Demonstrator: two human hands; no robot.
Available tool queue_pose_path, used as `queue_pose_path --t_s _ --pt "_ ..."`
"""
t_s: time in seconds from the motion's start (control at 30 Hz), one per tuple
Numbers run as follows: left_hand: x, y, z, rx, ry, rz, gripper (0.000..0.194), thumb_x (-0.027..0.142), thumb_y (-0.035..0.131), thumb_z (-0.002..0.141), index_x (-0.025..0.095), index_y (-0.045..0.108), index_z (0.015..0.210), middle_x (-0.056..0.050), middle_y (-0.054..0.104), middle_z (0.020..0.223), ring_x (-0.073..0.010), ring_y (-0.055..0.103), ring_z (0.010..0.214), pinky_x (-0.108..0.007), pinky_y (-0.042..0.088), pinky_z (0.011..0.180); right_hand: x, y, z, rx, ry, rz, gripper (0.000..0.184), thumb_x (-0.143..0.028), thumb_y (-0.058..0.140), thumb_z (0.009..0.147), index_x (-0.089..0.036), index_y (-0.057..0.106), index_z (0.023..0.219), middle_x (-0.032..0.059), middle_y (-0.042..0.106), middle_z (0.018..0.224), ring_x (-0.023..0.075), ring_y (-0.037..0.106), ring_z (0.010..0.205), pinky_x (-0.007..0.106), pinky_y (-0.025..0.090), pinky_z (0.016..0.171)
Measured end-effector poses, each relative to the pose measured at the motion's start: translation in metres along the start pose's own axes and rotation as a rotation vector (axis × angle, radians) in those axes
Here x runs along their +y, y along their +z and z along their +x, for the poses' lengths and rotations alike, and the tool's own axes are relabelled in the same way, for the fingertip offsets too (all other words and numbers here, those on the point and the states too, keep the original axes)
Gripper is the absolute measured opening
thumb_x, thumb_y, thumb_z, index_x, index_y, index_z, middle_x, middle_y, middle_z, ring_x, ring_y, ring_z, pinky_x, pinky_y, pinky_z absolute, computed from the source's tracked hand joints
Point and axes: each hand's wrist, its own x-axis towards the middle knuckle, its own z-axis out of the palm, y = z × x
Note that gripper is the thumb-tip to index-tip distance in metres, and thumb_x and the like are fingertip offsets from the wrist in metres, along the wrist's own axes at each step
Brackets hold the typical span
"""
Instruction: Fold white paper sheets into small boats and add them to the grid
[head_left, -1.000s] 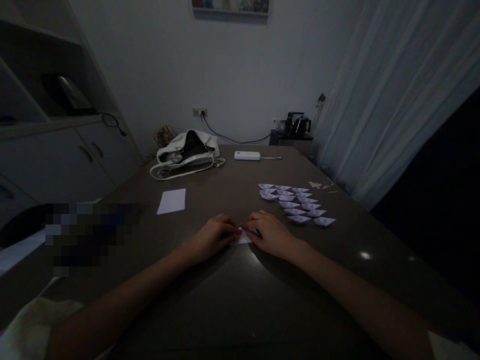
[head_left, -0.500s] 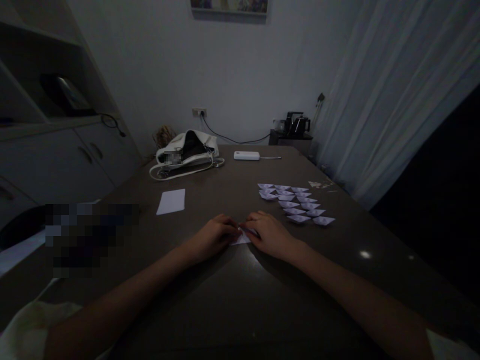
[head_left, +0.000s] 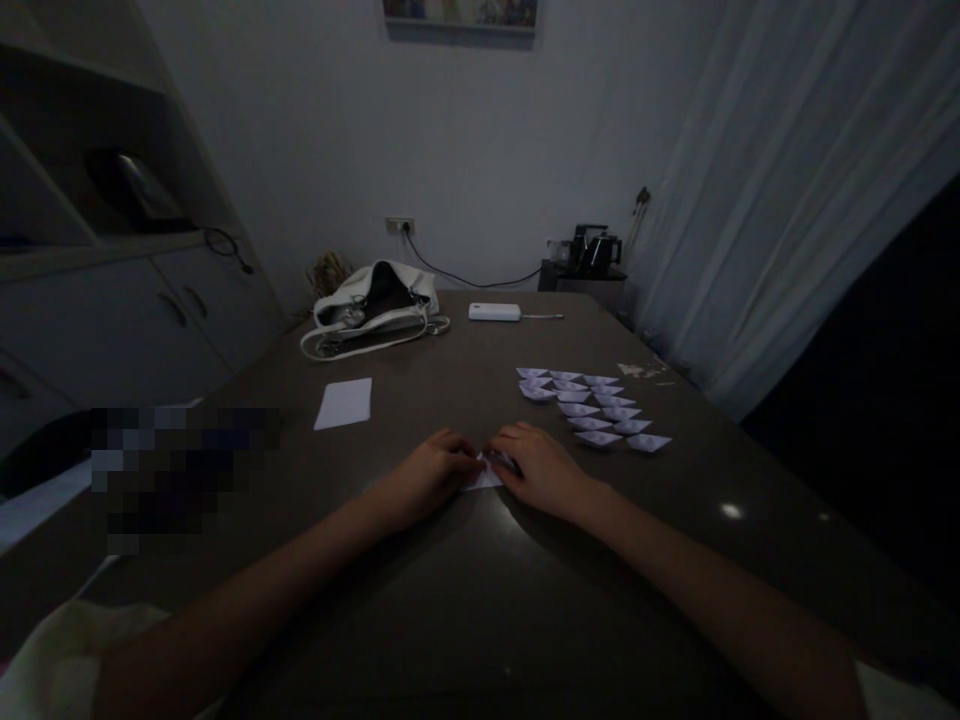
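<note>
Between my hands, low on the dark table, lies a small folded white paper (head_left: pixel 485 475). My left hand (head_left: pixel 435 472) has its curled fingers and thumb on the paper's left side. From the right, my right hand (head_left: pixel 536 468) bends over the same paper, thumb and fingers closed on its edge. Fingers cover much of the paper, so its full shape is hidden. Several folded paper boats (head_left: pixel 587 424) stand in rows to the right, beyond my right hand. On the left, a flat stack of white paper (head_left: pixel 343 404) rests on the table.
A white handbag (head_left: pixel 379 305) sits open at the far left of the table (head_left: pixel 450 620). A white power bank (head_left: pixel 494 312) with a short cable lies at the back. Paper scraps (head_left: pixel 637 370) are by the right edge. Behind are a black kettle (head_left: pixel 600 252) and a curtain (head_left: pixel 720 200).
My fingers have shifted slightly on the folded paper, and its peak shows a little more between them. The boats, paper stack and bag have stayed in place.
</note>
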Motion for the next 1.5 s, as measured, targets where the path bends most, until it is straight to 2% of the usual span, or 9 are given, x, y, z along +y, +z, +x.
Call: queue_pose_path --t_s 0.27,0.5,0.63,0.77,0.93,1.07,1.23,1.37,1.5 --pt "-0.002 0.002 -0.001 0.004 0.010 -0.004 0.024 0.012 0.052 0.088 0.018 0.068 0.104 -0.009 0.062 0.100 -0.0205 0.054 0.093 -0.032 0.044 0.081 0.000 0.000 -0.002 -0.004 -0.002 -0.046 0.014 -0.018 0.051 0.087 -0.016 0.064 0.093 0.0068 0.061 0.090 0.0186 0.053 0.086 0.031 0.039 0.078" --pt "-0.002 0.003 -0.001 0.020 0.020 -0.008 0.023 0.013 0.051 0.089 0.018 0.068 0.103 -0.009 0.062 0.099 -0.0201 0.055 0.092 -0.031 0.045 0.080 -0.006 -0.002 -0.001 -0.052 0.013 -0.085 0.020 -0.013 0.050 0.086 -0.016 0.067 0.095 0.0077 0.060 0.089 0.0185 0.052 0.085 0.030 0.039 0.075" --pt "-0.001 0.003 -0.001 0.033 0.036 0.000 0.021 0.012 0.052 0.088 0.017 0.068 0.099 -0.009 0.062 0.098 -0.0201 0.055 0.091 -0.031 0.044 0.079 -0.008 -0.003 -0.001 -0.040 0.012 -0.070 0.021 -0.014 0.052 0.085 -0.016 0.064 0.102 0.0073 0.060 0.092 0.0185 0.052 0.088 0.030 0.038 0.076" --pt "0.000 0.003 0.000 0.019 0.041 0.006 0.018 0.012 0.053 0.088 0.017 0.068 0.096 -0.008 0.063 0.096 -0.0198 0.055 0.089 -0.031 0.044 0.078 -0.007 -0.005 -0.001 -0.054 0.009 -0.075 0.017 -0.014 0.051 0.086 -0.016 0.067 0.092 0.0065 0.060 0.088 0.0177 0.051 0.085 0.029 0.037 0.076" --pt "0.006 -0.005 0.003 -0.012 0.068 0.068 0.018 0.016 0.049 0.091 0.015 0.067 0.092 -0.008 0.064 0.094 -0.0200 0.054 0.086 -0.032 0.043 0.077 -0.007 -0.006 -0.001 -0.056 0.010 -0.081 0.019 -0.012 0.052 0.085 -0.018 0.069 0.090 0.0058 0.060 0.088 0.0178 0.052 0.084 0.029 0.037 0.074" --pt "0.007 -0.011 0.008 -0.031 0.057 0.118 0.021 0.018 0.043 0.094 0.013 0.063 0.088 -0.007 0.064 0.082 -0.0195 0.055 0.079 -0.032 0.042 0.076 -0.010 -0.008 0.000 -0.060 0.020 -0.087 0.016 -0.018 0.054 0.086 -0.017 0.069 0.088 0.0064 0.060 0.087 0.0178 0.052 0.084 0.029 0.037 0.073" --pt "-0.004 -0.004 0.016 0.030 -0.033 0.117 0.006 0.017 0.052 0.090 0.014 0.057 0.092 -0.007 0.063 0.087 -0.0198 0.056 0.082 -0.032 0.043 0.074 -0.012 -0.011 0.001 -0.069 0.022 -0.074 0.017 -0.019 0.053 0.087 -0.017 0.070 0.084 0.0065 0.059 0.086 0.0174 0.052 0.083 0.029 0.038 0.073" --pt "-0.011 0.001 0.019 0.028 0.008 0.110 0.006 0.021 0.059 0.086 0.016 0.057 0.088 -0.004 0.061 0.084 -0.0198 0.056 0.082 -0.032 0.041 0.074 -0.010 -0.009 0.002 -0.066 0.019 -0.062 0.016 -0.018 0.055 0.085 -0.017 0.069 0.080 0.0063 0.059 0.086 0.0174 0.052 0.083 0.029 0.038 0.073" --pt "-0.014 0.000 0.016 0.020 -0.030 0.073 0.007 0.020 0.062 0.083 0.018 0.059 0.090 -0.004 0.061 0.087 -0.0205 0.055 0.086 -0.032 0.038 0.075 -0.007 -0.007 0.001 -0.060 0.006 -0.071 0.017 -0.020 0.053 0.087 -0.018 0.070 0.084 0.0065 0.059 0.088 0.0178 0.053 0.084 0.029 0.037 0.073"
